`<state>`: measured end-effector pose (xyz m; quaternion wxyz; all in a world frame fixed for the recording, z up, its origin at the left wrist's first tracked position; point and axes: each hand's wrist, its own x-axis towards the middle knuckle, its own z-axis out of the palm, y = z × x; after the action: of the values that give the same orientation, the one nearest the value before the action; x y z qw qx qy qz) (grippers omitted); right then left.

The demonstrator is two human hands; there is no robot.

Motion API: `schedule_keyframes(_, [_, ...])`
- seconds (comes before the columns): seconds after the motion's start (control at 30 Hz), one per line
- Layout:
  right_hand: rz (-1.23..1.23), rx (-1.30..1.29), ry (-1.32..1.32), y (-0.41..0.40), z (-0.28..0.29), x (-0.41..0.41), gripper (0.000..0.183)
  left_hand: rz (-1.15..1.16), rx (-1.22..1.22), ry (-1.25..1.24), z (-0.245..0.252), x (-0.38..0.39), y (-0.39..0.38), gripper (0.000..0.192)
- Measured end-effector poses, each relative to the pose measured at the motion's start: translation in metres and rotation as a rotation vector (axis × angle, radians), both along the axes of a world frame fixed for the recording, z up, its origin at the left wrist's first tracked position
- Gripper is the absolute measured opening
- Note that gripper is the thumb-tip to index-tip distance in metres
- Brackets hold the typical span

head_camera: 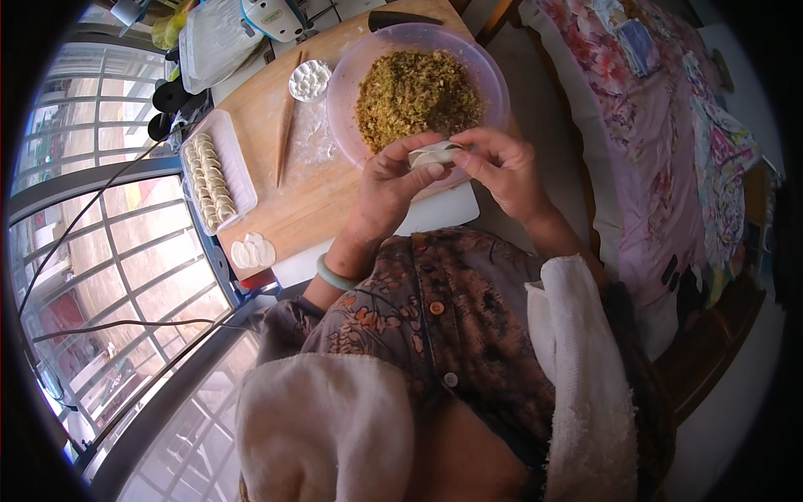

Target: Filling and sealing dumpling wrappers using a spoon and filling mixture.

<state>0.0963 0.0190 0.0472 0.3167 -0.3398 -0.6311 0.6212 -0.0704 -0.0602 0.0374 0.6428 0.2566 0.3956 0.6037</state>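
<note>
Between my two hands is a folded dumpling [434, 153] of pale dough, held just over the near rim of a translucent pink bowl [342, 88]. My left hand [396, 179] grips its left end with thumb and fingers. At its right end, my right hand [502, 164] pinches the dough edge. Chopped green-brown filling [417, 94] is heaped in the bowl. Flat dough wrappers [253, 251] overlap at the near left corner of the wooden board [251, 144]. Two rows of shaped dumplings [210, 182] lie in a white tray [235, 160] at the left.
A tapered wooden rolling pin [287, 122] and a small dish of white flour [310, 80] are left of the bowl. A dark blade [401, 20] lies behind it. A barred window [119, 245] borders the left; a bed with pink floral cloth [652, 188] stands right.
</note>
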Motion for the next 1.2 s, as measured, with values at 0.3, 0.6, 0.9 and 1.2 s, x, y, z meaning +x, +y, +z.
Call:
schedule_keyframes(0.3, [-0.034, -0.048, 0.046, -0.005, -0.003, -0.005, 0.008, -0.012, -0.024, 0.004, -0.002, -0.003, -0.003, 0.033])
schedule_keyframes(0.6, [-0.056, 0.211, -0.019, -0.009, -0.004, -0.006, 0.007, -0.035, -0.076, 0.058, 0.001, -0.004, -0.005, 0.032])
schedule_keyframes(0.9, [-0.011, 0.218, -0.174, -0.009, 0.004, -0.007, 0.010, -0.034, -0.086, 0.208, 0.002, -0.005, -0.005, 0.030])
schedule_keyframes(1.2, [0.014, 0.502, -0.195, -0.006, 0.005, -0.006, 0.012, -0.070, -0.121, 0.276, -0.001, -0.004, -0.005, 0.033])
